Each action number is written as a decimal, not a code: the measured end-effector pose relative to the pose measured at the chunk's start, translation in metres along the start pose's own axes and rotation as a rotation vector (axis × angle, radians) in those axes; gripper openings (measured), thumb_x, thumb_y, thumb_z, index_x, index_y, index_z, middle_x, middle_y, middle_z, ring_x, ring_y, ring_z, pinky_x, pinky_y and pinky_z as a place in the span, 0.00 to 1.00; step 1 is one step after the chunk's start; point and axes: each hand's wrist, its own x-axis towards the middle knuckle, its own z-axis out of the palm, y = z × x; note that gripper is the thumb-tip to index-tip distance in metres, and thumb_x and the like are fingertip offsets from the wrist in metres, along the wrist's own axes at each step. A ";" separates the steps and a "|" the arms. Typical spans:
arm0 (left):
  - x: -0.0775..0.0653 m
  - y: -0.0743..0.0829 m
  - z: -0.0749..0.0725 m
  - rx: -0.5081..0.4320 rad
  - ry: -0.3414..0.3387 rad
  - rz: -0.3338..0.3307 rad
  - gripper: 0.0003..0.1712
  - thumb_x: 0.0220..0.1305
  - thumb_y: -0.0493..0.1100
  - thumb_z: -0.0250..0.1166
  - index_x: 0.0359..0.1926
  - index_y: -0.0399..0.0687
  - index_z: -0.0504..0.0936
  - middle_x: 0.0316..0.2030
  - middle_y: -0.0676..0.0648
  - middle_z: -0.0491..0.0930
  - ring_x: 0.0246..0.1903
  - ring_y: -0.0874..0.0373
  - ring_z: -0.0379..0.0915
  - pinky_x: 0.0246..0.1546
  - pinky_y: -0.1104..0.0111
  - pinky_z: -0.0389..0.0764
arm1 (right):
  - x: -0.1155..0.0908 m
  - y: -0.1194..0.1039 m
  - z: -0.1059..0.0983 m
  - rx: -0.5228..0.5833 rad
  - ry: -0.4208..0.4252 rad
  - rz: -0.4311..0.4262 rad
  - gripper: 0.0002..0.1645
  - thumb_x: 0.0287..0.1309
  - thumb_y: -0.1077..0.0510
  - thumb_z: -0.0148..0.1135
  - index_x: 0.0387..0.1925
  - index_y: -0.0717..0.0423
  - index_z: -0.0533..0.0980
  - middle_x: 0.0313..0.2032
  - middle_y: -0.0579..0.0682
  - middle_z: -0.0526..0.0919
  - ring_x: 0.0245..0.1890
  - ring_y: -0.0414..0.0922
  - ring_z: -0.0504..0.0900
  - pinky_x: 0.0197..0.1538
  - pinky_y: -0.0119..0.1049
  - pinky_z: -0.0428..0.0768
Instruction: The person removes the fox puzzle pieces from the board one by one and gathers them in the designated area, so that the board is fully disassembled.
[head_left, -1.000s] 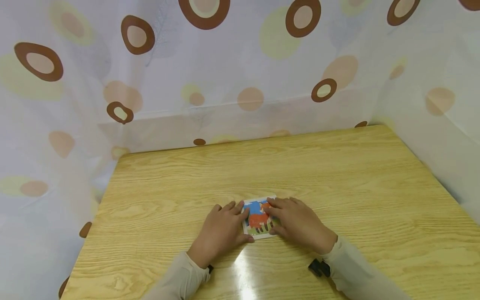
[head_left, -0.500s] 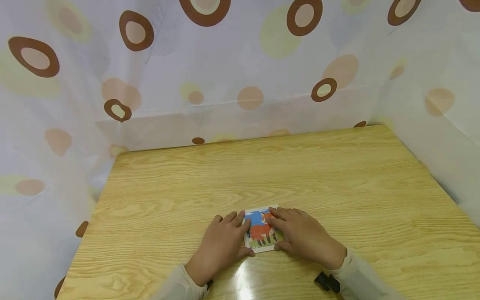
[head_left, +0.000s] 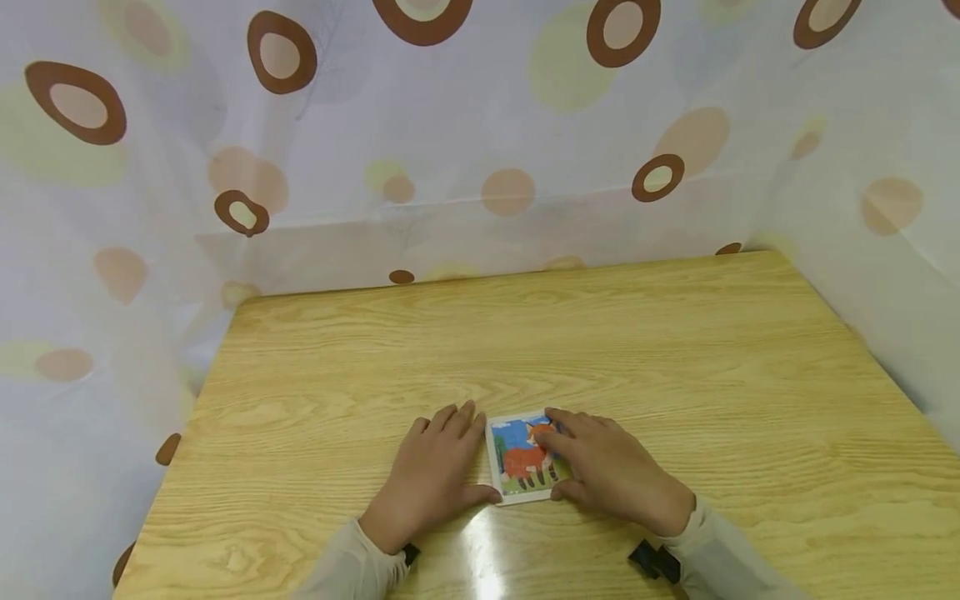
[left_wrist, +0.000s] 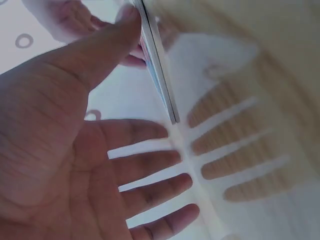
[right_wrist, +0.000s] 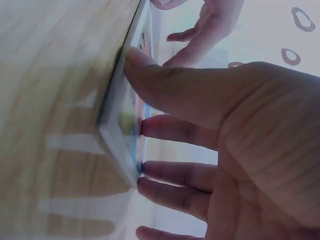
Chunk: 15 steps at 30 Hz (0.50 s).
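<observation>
A small square fox puzzle [head_left: 525, 458] with a white frame lies flat on the wooden table; its picture has a red fox against blue sky and green grass. My left hand [head_left: 431, 475] is along its left side, fingers straight and spread over the table, thumb tip right at the near left corner. In the left wrist view the puzzle's edge [left_wrist: 160, 70] appears as two thin layers. My right hand [head_left: 615, 471] covers the puzzle's right side. Its thumb [right_wrist: 165, 82] touches the near edge, while extended fingertips rest on the picture and by the far right corner.
The wood-grain table [head_left: 360, 350] extends on every side of the hands. Behind it and at both sides hangs a pale curtain [head_left: 450, 142] with brown and peach spots. Dark wrist devices [head_left: 654, 562] show under the cuffs.
Both hands drew the puzzle slightly nearer. Since then, my left fingers have come off its left edge and moved left, baring the frame there. The right hand has stayed on it.
</observation>
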 end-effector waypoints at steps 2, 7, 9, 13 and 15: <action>0.001 -0.002 -0.001 0.006 -0.014 -0.003 0.58 0.50 0.80 0.68 0.71 0.46 0.75 0.71 0.41 0.71 0.68 0.43 0.69 0.60 0.48 0.74 | 0.004 -0.001 -0.001 0.007 0.015 -0.007 0.34 0.54 0.44 0.78 0.59 0.53 0.80 0.61 0.61 0.79 0.59 0.59 0.79 0.57 0.61 0.78; 0.003 -0.004 -0.001 0.040 -0.005 0.014 0.58 0.47 0.82 0.67 0.68 0.47 0.77 0.68 0.41 0.74 0.67 0.44 0.70 0.59 0.50 0.73 | 0.022 -0.006 -0.007 -0.021 0.054 -0.029 0.16 0.59 0.43 0.74 0.36 0.49 0.82 0.42 0.49 0.80 0.41 0.49 0.80 0.50 0.54 0.79; 0.004 -0.004 -0.001 0.042 -0.001 0.013 0.58 0.46 0.82 0.68 0.68 0.47 0.78 0.68 0.41 0.75 0.66 0.44 0.71 0.58 0.50 0.73 | 0.029 -0.010 -0.008 -0.029 0.053 -0.023 0.16 0.57 0.44 0.76 0.31 0.49 0.80 0.38 0.47 0.78 0.37 0.47 0.76 0.47 0.51 0.78; 0.004 -0.003 0.000 0.035 -0.008 0.007 0.57 0.47 0.81 0.69 0.68 0.47 0.77 0.68 0.41 0.74 0.66 0.44 0.71 0.58 0.50 0.73 | 0.043 -0.016 -0.003 0.012 0.057 -0.002 0.17 0.56 0.48 0.78 0.34 0.54 0.80 0.37 0.48 0.75 0.33 0.45 0.69 0.38 0.41 0.73; 0.005 -0.003 0.000 0.031 -0.012 0.004 0.57 0.47 0.80 0.69 0.68 0.47 0.77 0.69 0.41 0.74 0.66 0.44 0.71 0.59 0.50 0.74 | 0.049 -0.018 0.002 0.081 0.050 0.017 0.18 0.57 0.51 0.77 0.40 0.58 0.81 0.37 0.49 0.73 0.30 0.42 0.69 0.34 0.37 0.71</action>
